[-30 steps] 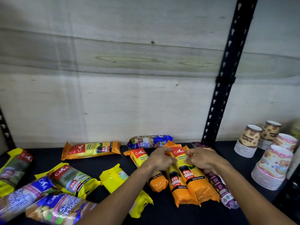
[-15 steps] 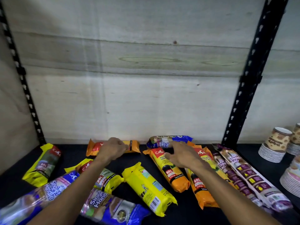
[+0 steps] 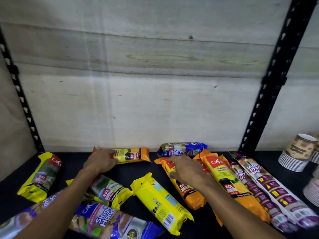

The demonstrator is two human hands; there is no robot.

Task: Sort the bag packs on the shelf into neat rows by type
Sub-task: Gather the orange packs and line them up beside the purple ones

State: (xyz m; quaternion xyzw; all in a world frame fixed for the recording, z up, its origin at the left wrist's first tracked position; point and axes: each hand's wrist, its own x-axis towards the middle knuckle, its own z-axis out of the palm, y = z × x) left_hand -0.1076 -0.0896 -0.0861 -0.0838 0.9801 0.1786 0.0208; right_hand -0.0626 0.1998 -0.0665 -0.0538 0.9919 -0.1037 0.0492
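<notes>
A: Where are the hands?

B: The left hand [image 3: 101, 162] is closed over the left end of the sideways orange-and-yellow plastic pack [image 3: 128, 155] lying far back by the wall. The right hand [image 3: 185, 169] lies flat, fingers spread, on the leftmost orange pack [image 3: 185, 185] of the row on the right.

A: Risk?

B: Dragging the far pack rightward could clip the blue pack [image 3: 181, 150] or skew the orange row; glossy film slips easily.

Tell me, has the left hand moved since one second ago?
Yes. The left hand left the orange packs near the black upright and went leftward, now on the lone orange pack lying along the back wall.
</notes>
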